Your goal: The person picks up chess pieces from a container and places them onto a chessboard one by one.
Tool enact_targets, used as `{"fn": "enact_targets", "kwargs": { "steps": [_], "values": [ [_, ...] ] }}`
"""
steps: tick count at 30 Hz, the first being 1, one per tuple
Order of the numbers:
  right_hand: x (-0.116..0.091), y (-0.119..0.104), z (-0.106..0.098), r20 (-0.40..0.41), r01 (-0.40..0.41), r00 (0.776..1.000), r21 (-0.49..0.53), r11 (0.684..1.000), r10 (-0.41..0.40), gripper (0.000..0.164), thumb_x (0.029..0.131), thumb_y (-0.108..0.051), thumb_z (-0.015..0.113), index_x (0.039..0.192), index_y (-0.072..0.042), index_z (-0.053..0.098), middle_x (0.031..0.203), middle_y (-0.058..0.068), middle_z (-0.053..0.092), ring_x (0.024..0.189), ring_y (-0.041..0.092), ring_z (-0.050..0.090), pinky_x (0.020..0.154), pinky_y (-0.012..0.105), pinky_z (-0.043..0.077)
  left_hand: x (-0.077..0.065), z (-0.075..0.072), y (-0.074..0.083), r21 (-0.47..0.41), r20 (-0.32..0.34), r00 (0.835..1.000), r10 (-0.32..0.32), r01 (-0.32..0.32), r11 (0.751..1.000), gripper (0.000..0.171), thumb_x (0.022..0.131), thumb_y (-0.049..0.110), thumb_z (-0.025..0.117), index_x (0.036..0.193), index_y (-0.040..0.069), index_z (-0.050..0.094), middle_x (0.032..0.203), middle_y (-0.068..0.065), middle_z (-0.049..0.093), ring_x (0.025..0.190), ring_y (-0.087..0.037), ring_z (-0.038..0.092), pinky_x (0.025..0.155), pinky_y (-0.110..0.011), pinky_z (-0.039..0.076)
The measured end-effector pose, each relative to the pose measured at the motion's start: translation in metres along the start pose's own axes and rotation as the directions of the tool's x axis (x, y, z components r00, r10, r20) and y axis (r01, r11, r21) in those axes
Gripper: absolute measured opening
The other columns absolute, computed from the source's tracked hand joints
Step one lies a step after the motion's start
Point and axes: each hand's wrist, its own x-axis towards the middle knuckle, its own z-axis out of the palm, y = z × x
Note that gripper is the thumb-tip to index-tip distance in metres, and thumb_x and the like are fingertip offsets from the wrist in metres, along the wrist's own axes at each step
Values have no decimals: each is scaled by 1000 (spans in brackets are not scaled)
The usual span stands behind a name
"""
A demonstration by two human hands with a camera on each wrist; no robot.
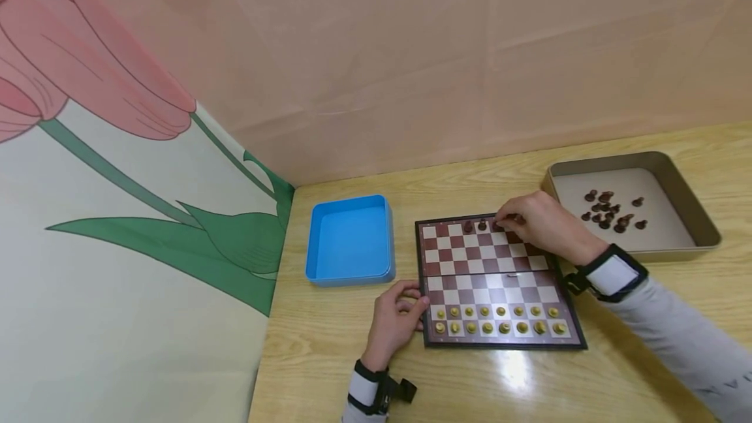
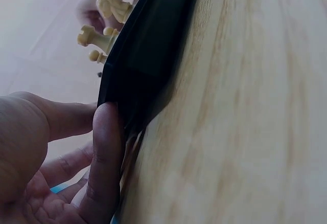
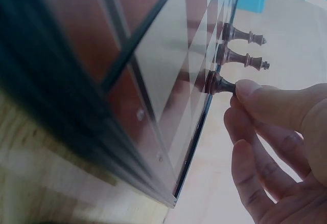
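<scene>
The chessboard (image 1: 478, 282) lies on the wooden table. At its left edge my left hand (image 1: 393, 322) grips the dark rim (image 2: 110, 81) between thumb and finger. Across the board, my right hand (image 1: 537, 224) pinches the top of a dark chess piece (image 3: 217, 84); its base meets the far row, and my fingers hide its head. Two dark chess pieces (image 3: 242, 58) stand upright beside it, to its left in the head view. Yellowish chess pieces (image 1: 504, 328) fill two rows along the near side, among them a rook (image 2: 94, 37) and a knight (image 2: 113, 7).
Right of the board stands a shallow beige tray (image 1: 684, 204) with several dark chess pieces (image 1: 608, 214) lying in it. A blue box (image 1: 388, 240) sits to the board's left. Behind the table hangs a peach-coloured sheet (image 1: 376, 83); a flower-printed cloth (image 1: 147, 318) is at the left.
</scene>
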Motion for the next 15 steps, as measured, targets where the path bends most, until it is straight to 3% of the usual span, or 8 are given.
{"fn": "enact_targets", "kwargs": {
  "steps": [15],
  "values": [
    [1,-4,-1,16,-4,1000,-22,1000,4,14,93,-2,81,102,-14,83,98,3,81,83,14,75,68,34,65,-2,-1,1,-12,9,1000,-9,9,1000,31,102,17,76,132,12,70,107,-3,71,71,-9,71,56,-27,64]
  ]
}}
